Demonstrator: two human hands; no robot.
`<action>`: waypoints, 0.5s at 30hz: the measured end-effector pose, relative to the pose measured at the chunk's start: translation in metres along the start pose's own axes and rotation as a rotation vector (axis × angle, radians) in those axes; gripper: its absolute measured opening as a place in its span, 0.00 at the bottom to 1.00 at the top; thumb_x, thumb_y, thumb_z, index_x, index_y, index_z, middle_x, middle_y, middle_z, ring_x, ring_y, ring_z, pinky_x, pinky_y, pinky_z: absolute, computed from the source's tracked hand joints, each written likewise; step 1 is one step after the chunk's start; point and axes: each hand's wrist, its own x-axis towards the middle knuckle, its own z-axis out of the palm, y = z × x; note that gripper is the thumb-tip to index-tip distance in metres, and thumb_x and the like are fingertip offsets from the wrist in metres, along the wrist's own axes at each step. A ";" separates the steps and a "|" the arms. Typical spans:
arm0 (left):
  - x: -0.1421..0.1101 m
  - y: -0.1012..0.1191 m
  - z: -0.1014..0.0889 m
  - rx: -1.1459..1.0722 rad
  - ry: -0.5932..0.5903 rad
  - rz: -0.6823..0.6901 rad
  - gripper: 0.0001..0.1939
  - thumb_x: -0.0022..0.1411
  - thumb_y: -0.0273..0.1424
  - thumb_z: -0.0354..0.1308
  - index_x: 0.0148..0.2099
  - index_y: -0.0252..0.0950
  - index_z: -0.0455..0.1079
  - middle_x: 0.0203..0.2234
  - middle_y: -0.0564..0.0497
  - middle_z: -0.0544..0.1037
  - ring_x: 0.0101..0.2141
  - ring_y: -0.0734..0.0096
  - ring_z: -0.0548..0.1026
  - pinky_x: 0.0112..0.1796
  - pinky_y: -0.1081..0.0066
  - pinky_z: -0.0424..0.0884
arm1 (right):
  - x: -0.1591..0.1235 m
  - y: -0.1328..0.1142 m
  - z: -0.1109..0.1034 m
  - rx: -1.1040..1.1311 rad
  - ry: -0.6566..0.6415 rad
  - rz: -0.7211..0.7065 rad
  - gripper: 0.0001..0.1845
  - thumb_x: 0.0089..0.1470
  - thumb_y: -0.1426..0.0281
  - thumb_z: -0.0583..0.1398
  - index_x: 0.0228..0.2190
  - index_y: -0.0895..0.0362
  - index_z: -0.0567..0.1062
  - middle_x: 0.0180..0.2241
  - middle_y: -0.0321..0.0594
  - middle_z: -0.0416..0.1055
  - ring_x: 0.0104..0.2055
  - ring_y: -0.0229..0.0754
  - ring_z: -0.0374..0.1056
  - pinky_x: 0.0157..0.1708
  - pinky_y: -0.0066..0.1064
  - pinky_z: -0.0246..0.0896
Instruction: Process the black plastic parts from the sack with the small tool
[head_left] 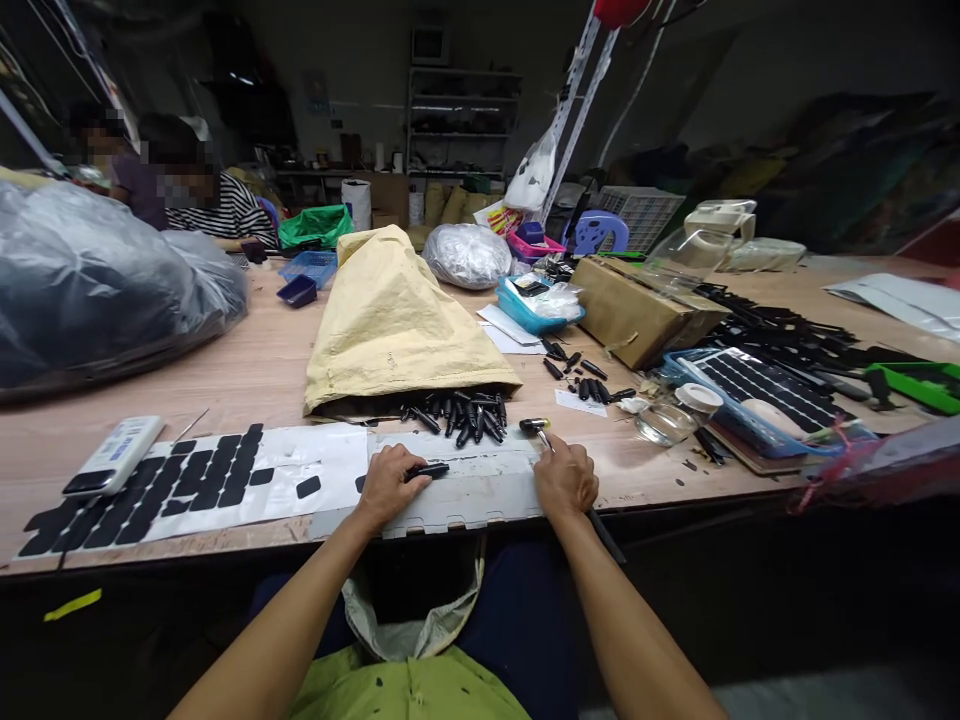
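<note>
My left hand (390, 485) lies on a worn white board (465, 495) at the table's front edge, its fingers closed on a black cylindrical piece (429, 471). At the board's right end my right hand (566, 480) is wrapped round a small hammer (534, 426). Its dark head with a yellowish end points left, and the black handle sticks out below my fist. Beyond the board, a heap of black cylindrical pieces (469, 415) spills from the mouth of a yellow sack (405, 320). More loose black pieces (589, 385) lie farther right.
White sheets with black stickers (202, 470) and a white device (116, 455) lie left. A large plastic bag (112, 290) stands behind them. Right are a cardboard box (645, 310), a jar (667, 420) and a blue tray (682, 370). An open bag (450, 640) hangs below the edge. People sit far left.
</note>
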 end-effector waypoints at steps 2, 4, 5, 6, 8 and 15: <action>0.000 0.000 -0.001 -0.008 -0.014 -0.010 0.10 0.58 0.36 0.62 0.43 0.42 0.78 0.33 0.50 0.76 0.40 0.62 0.69 0.43 0.62 0.62 | -0.014 -0.005 -0.003 0.144 0.012 -0.055 0.20 0.60 0.69 0.52 0.51 0.53 0.75 0.43 0.45 0.69 0.45 0.45 0.64 0.43 0.34 0.57; -0.001 0.001 -0.001 -0.016 -0.018 -0.022 0.10 0.57 0.35 0.62 0.42 0.41 0.78 0.33 0.50 0.76 0.40 0.62 0.69 0.43 0.63 0.62 | -0.034 -0.013 -0.006 0.336 -0.019 -0.177 0.21 0.60 0.67 0.51 0.51 0.55 0.75 0.43 0.45 0.70 0.44 0.44 0.65 0.43 0.33 0.60; -0.001 0.001 -0.002 -0.021 -0.016 -0.029 0.10 0.57 0.35 0.62 0.42 0.41 0.78 0.32 0.51 0.76 0.40 0.62 0.69 0.43 0.63 0.62 | -0.045 -0.017 -0.007 0.436 -0.065 -0.252 0.21 0.60 0.65 0.51 0.50 0.56 0.75 0.42 0.45 0.71 0.43 0.44 0.66 0.44 0.33 0.61; -0.001 0.001 -0.002 -0.027 -0.016 -0.035 0.10 0.57 0.35 0.63 0.41 0.41 0.78 0.32 0.51 0.76 0.40 0.63 0.70 0.43 0.63 0.62 | -0.056 -0.022 -0.008 0.528 -0.120 -0.321 0.21 0.60 0.64 0.51 0.49 0.56 0.76 0.43 0.46 0.72 0.43 0.44 0.67 0.45 0.33 0.62; 0.000 0.002 -0.003 -0.039 -0.017 -0.040 0.09 0.56 0.34 0.63 0.40 0.41 0.78 0.31 0.51 0.76 0.40 0.63 0.70 0.44 0.63 0.62 | -0.076 -0.031 -0.010 0.647 -0.196 -0.411 0.21 0.61 0.63 0.51 0.47 0.57 0.76 0.43 0.46 0.73 0.46 0.44 0.68 0.48 0.34 0.63; -0.001 0.002 -0.004 -0.049 -0.029 -0.045 0.10 0.55 0.32 0.63 0.41 0.41 0.79 0.33 0.51 0.77 0.40 0.63 0.70 0.45 0.62 0.62 | -0.107 -0.040 -0.016 0.598 -0.166 -0.507 0.20 0.64 0.64 0.49 0.49 0.55 0.75 0.42 0.44 0.74 0.45 0.41 0.70 0.48 0.32 0.64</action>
